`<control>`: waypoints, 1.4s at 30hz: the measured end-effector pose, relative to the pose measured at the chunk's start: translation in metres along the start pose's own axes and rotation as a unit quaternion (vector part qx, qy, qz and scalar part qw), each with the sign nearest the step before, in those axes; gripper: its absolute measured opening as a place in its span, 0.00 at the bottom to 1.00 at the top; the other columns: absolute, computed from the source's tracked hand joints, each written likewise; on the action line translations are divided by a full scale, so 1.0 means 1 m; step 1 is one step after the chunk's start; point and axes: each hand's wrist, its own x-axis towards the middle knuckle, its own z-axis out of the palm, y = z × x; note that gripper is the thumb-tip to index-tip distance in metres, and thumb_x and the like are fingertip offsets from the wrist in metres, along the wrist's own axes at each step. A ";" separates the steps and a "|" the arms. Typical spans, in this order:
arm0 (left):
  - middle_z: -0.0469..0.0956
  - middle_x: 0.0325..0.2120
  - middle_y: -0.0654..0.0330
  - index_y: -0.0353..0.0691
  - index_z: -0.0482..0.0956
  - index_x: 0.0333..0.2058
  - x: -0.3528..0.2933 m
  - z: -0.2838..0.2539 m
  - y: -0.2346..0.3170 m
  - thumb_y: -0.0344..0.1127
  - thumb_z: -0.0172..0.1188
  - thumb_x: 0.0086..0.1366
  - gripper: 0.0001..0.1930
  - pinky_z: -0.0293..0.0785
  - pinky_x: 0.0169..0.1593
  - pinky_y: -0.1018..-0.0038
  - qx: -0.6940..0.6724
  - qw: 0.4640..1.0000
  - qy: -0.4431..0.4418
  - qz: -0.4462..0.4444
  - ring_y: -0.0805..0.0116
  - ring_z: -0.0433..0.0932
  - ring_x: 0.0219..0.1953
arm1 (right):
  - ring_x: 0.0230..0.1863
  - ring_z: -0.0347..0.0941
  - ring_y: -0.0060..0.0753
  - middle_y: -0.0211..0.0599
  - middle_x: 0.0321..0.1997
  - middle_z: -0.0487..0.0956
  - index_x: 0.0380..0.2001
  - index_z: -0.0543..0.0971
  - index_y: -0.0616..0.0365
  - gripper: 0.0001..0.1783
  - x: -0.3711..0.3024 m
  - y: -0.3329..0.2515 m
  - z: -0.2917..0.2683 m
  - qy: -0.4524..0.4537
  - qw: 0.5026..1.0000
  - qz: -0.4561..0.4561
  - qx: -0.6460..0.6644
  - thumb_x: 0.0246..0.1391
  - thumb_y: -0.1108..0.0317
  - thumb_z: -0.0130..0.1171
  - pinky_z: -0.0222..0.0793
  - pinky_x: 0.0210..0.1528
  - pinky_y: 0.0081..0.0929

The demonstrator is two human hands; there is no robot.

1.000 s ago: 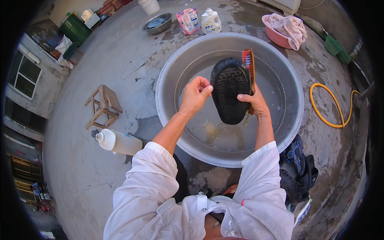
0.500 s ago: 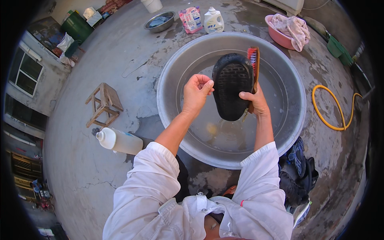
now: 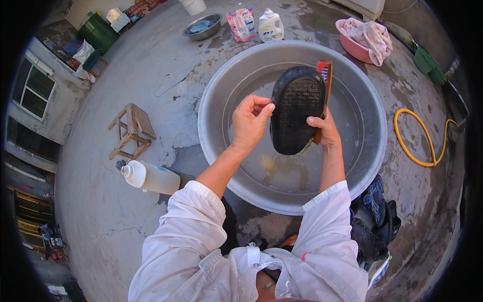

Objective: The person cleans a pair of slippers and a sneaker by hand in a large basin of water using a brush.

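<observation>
A black slipper or shoe (image 3: 298,108), its ridged sole turned up toward me, is held over a large round metal basin (image 3: 214,113) with cloudy water in the bottom. My right hand (image 3: 326,130) grips its right side, thumb on the sole. The same hand holds a wooden scrub brush (image 3: 328,88) with red and white bristles upright against the shoe's right edge. My left hand (image 3: 251,121) is closed in a pinch at the left edge of the sole; whatever lies between thumb and fingers is too small to make out.
A white bottle (image 3: 153,177) lies left of the basin near a wooden stool (image 3: 135,128). Beyond the basin stand a detergent jug (image 3: 271,27), a pink bag (image 3: 242,25) and a small metal bowl (image 3: 204,32). Rightward are a pink tub (image 3: 354,48), yellow hose (image 3: 425,161) and dark shoes (image 3: 370,231).
The shoe and brush have shifted slightly right and down, with the sole turned a little. My left hand has moved slightly right, still pinched at the shoe's edge.
</observation>
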 end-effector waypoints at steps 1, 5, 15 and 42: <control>0.74 0.23 0.63 0.34 0.72 0.31 -0.001 0.000 -0.001 0.26 0.58 0.55 0.06 0.71 0.32 0.82 -0.004 1.000 0.005 -0.001 0.78 0.73 0.25 | 0.47 0.68 0.34 0.39 0.46 0.71 0.52 0.63 0.60 0.41 0.000 -0.001 0.000 0.004 1.000 -0.007 -0.009 0.27 0.69 0.66 0.64 0.51 0.30; 0.74 0.23 0.63 0.34 0.72 0.31 0.001 0.000 0.004 0.26 0.59 0.55 0.05 0.71 0.31 0.82 -0.070 0.996 0.006 -0.055 0.77 0.73 0.25 | 0.48 0.66 0.33 0.36 0.47 0.70 0.54 0.61 0.59 0.44 0.002 -0.002 -0.002 -0.008 1.000 0.009 -0.006 0.26 0.72 0.67 0.60 0.54 0.29; 0.72 0.20 0.66 0.36 0.71 0.28 0.002 -0.002 -0.001 0.29 0.58 0.56 0.05 0.70 0.29 0.83 -0.105 0.990 -0.011 -0.091 0.80 0.71 0.22 | 0.49 0.66 0.32 0.34 0.47 0.70 0.54 0.61 0.58 0.45 0.002 -0.006 -0.002 -0.009 0.999 0.010 -0.032 0.25 0.73 0.67 0.58 0.55 0.29; 0.70 0.22 0.66 0.37 0.68 0.32 0.005 -0.008 0.003 0.29 0.53 0.59 0.04 0.67 0.27 0.82 -0.027 0.998 0.042 0.028 0.79 0.68 0.22 | 0.46 0.69 0.33 0.37 0.46 0.71 0.52 0.62 0.60 0.39 0.006 0.006 0.026 -0.008 1.000 -0.017 0.012 0.31 0.72 0.64 0.64 0.51 0.30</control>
